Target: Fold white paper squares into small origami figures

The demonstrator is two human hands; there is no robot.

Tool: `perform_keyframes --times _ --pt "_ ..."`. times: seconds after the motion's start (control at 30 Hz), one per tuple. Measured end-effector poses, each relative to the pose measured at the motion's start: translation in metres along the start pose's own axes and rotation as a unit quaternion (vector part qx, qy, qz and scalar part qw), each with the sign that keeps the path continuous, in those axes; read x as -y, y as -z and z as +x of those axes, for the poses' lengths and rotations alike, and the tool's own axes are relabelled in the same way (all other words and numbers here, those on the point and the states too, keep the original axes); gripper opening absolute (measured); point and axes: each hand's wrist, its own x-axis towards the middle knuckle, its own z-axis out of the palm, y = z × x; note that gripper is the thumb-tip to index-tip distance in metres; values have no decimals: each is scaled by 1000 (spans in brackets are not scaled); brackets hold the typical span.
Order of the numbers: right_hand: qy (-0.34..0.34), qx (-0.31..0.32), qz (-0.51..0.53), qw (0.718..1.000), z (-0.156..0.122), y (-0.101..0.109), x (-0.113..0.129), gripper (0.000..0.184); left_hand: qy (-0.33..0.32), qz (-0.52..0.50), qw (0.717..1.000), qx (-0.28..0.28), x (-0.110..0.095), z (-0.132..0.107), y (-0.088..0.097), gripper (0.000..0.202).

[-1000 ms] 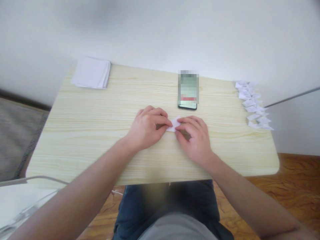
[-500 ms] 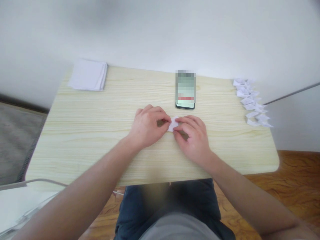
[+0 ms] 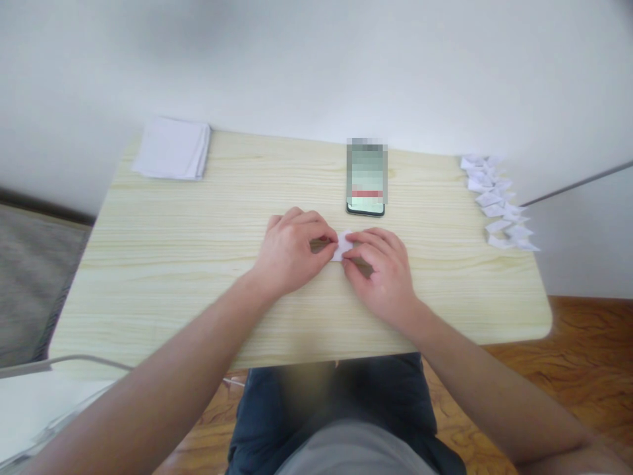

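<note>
Head view: one small paper (image 3: 342, 245) is pinched on the table (image 3: 173, 264) by the narrowed fingers of left hand (image 3: 291, 254) and right hand (image 3: 380, 274). One phone (image 3: 366, 181), one sheet stack (image 3: 171, 148) and about ten folded pieces (image 3: 497, 204) are laid beyond

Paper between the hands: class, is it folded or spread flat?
Folded: the paper shows only as a small wedge pinched between left hand and right hand.

1 camera, worn on the person's head, sits at the near edge of the pale wooden table (image 3: 148, 264) and faces forward and steeply down. It is close: both forearms fill the near frame, and the left hand (image 3: 291, 254) and right hand (image 3: 383, 280) meet on a small white folded paper (image 3: 342, 245) at centre. A white wall (image 3: 316, 66) closes the far side.
</note>
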Motion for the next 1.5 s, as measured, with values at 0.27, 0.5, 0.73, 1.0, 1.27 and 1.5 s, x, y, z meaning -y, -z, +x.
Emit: perform_keyframes --times 0.27,0.5,0.73,1.0,1.27,1.5 --pt "-2 -1 0 1000 1 0 0 9 -4 -2 1000 0 1 -1 0 10" --pt "-4 -1 5 1000 1 0 -1 8 -1 -10 1000 0 3 0 -1 10" --pt "-10 4 2 1000 1 1 1 8 2 -11 1000 -5 2 0 -1 10" --pt "-7 5 -8 1000 3 0 1 7 4 -15 1000 0 2 0 0 13" --pt "0 5 -18 1000 2 0 1 7 -6 -22 1000 12 4 -1 2 12" --pt "-7 6 -13 1000 1 0 1 8 -2 -12 1000 22 4 -1 3 11"
